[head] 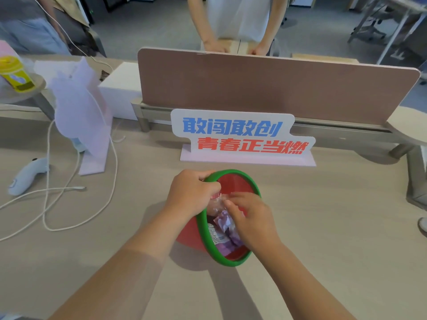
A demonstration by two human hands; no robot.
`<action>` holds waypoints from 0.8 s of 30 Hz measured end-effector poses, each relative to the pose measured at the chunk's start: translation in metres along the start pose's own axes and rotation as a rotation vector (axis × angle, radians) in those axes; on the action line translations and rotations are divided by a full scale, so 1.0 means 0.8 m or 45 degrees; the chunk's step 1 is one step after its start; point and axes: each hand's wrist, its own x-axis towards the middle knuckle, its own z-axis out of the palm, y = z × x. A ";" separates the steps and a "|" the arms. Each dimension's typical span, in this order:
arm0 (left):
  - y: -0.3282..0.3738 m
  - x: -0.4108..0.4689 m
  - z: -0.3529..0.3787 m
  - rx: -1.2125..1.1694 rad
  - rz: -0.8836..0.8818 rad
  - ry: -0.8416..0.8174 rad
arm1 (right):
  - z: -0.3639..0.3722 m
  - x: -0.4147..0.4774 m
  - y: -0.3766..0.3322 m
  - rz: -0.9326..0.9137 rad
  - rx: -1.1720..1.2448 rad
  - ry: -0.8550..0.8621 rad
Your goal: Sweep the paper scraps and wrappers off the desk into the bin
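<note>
Two hands over the small red plastic bin with green rim (pixel 209 241), tilted mouth-up toward the camera mid-desk: left hand (pixel 193 192) curled over the far-left rim, right hand (pixel 250 219) fingers pinched on crumpled clear and purple wrappers (pixel 225 224) inside. White foam sign (pixel 242 132) behind reads 敢闯敢创 / 青春正当燃. Beige desk (pixel 335 227) open right; white cable (pixel 48 204) left.

The right hand (pixel 250 218) is covering part of the wrappers (pixel 223 229) inside the bin (pixel 208 236), so their print is staying unreadable. The left hand (pixel 193 192) is hiding the bin's rim at the upper left. The picture's top edge is cutting off the standing person (pixel 238 19). The left edge is cutting the yellow bottle (pixel 13 73) and the white cable (pixel 48 195).
</note>
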 end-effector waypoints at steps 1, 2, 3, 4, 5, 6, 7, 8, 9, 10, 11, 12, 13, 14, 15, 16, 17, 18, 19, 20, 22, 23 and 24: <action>0.000 0.001 -0.001 0.004 -0.007 -0.003 | -0.003 0.000 0.007 0.017 -0.035 0.126; 0.000 0.001 -0.002 0.005 -0.008 -0.007 | -0.007 -0.003 0.016 0.082 -0.052 0.248; -0.001 0.001 -0.004 0.003 -0.005 -0.012 | -0.011 -0.006 0.024 0.197 -0.043 0.320; -0.002 0.002 -0.006 -0.003 -0.002 -0.011 | -0.014 -0.011 0.033 0.333 0.005 0.317; -0.003 0.002 -0.008 -0.016 -0.002 -0.009 | -0.015 -0.015 0.038 0.462 0.096 0.257; -0.005 0.002 -0.011 -0.038 -0.008 -0.005 | -0.014 -0.018 0.042 0.561 0.217 0.178; -0.008 0.003 -0.014 -0.066 -0.014 -0.007 | -0.013 -0.021 0.043 0.612 0.313 0.108; -0.011 0.004 -0.018 -0.111 -0.025 -0.012 | -0.013 -0.022 0.042 0.609 0.360 0.100; -0.015 0.004 -0.021 -0.192 -0.050 -0.017 | -0.014 -0.023 0.042 0.595 0.371 0.130; -0.022 0.003 -0.023 -0.313 -0.098 -0.015 | -0.018 -0.022 0.042 0.567 0.382 0.190; -0.032 0.002 -0.023 -0.453 -0.177 -0.012 | -0.021 -0.021 0.040 0.552 0.402 0.244; -0.044 0.000 -0.022 -0.580 -0.273 -0.001 | -0.024 -0.019 0.041 0.542 0.443 0.274; -0.056 -0.004 -0.020 -0.683 -0.357 0.001 | -0.026 -0.017 0.037 0.539 0.493 0.265; -0.067 -0.007 -0.017 -0.749 -0.417 0.000 | -0.025 -0.016 0.034 0.537 0.539 0.230; -0.075 -0.008 -0.014 -0.790 -0.447 0.011 | -0.024 -0.014 0.029 0.523 0.555 0.201; -0.078 -0.009 -0.013 -0.800 -0.449 0.026 | -0.024 -0.012 0.028 0.499 0.536 0.198; -0.079 -0.007 -0.012 -0.780 -0.424 0.037 | -0.026 -0.010 0.026 0.478 0.485 0.208; -0.078 -0.006 -0.013 -0.728 -0.389 0.029 | -0.028 -0.008 0.024 0.468 0.444 0.211; -0.074 -0.007 -0.014 -0.611 -0.361 0.012 | -0.030 -0.009 0.025 0.477 0.401 0.205; -0.070 -0.006 -0.019 -0.470 -0.315 -0.021 | -0.034 -0.010 0.022 0.477 0.388 0.176; -0.065 -0.004 -0.027 -0.062 -0.199 -0.127 | -0.044 -0.012 0.014 0.439 0.309 0.071; -0.056 -0.005 -0.037 0.100 -0.186 -0.138 | -0.052 -0.011 0.009 0.412 0.255 0.081; -0.052 -0.004 -0.043 0.177 -0.198 -0.119 | -0.060 -0.012 0.002 0.409 0.222 0.114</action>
